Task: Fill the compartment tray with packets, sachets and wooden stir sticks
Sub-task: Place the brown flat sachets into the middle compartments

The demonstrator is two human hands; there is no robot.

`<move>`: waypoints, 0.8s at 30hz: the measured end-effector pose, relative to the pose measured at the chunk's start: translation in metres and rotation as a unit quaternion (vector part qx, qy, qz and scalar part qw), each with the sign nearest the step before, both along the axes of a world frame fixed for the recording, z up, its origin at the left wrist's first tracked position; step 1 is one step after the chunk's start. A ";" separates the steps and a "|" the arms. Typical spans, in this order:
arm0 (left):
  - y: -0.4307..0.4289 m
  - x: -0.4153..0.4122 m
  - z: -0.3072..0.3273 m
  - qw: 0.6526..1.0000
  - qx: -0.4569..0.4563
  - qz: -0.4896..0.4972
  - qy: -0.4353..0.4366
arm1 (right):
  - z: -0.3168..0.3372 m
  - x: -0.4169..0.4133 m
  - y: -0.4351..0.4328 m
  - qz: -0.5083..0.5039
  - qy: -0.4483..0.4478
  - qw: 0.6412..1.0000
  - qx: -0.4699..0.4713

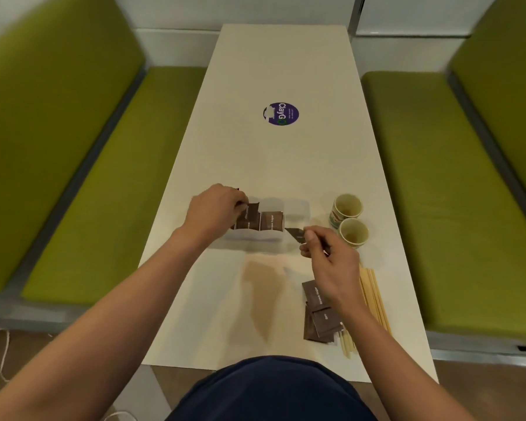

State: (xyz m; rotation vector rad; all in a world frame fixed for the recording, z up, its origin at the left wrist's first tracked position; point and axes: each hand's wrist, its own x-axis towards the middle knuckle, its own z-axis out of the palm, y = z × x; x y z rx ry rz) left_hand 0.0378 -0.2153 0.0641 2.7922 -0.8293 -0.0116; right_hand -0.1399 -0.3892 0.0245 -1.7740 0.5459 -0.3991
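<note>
Right now your compartment tray (296, 208) sits across the middle of the white table (271, 71), just beyond your hands. It is clear plastic, so faint that you mostly make it out by its pale walls and the shadow along its front. Brown sachets (271, 220) stand upright in its left and middle sections. Its right section shows only clear plastic.

Your left hand (216, 211) is over the tray's left end, fingers curled and pinching one brown sachet (252, 209) by its top. Your right hand (331, 262) pinches another sachet (295, 233) between thumb and forefinger, tilted, just at the tray's near right corner.

A loose pile of sachets (318, 311) lies on the table beneath your right wrist, with the wooden stir sticks (374, 296) beside and partly under it.

The sachets carry pale lettering, too blurred to read. The purple round sticker (281, 113) farther up the table reads "ClayGo" in white; its smaller lines cannot be read. Two paper cups (348, 208) stand right of the tray.
</note>
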 end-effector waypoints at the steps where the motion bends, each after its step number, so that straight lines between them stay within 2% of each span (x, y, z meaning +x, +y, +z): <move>1: -0.002 0.003 -0.002 1.000 0.017 -0.007 0.012 | 0.001 0.002 0.002 -0.010 0.001 1.000 0.017; 7: -0.010 0.017 -0.018 0.997 0.062 -0.020 0.039 | 0.009 0.018 0.004 -0.028 -0.013 0.997 0.075; 13: -0.013 0.019 -0.029 0.994 0.082 -0.067 -0.002 | 0.018 0.047 -0.003 -0.010 -0.028 0.999 0.035; 18: -0.001 0.017 -0.037 0.998 0.012 -0.053 -0.017 | 0.017 0.085 -0.009 0.025 -0.029 0.994 -0.100; 21: 0.010 0.010 -0.035 0.997 -0.045 -0.048 -0.050 | 0.014 0.104 -0.013 0.079 0.047 0.980 -0.175; 24: 0.020 0.000 -0.034 0.992 -0.099 -0.047 -0.068 | 0.004 0.116 -0.014 0.155 0.124 0.944 -0.265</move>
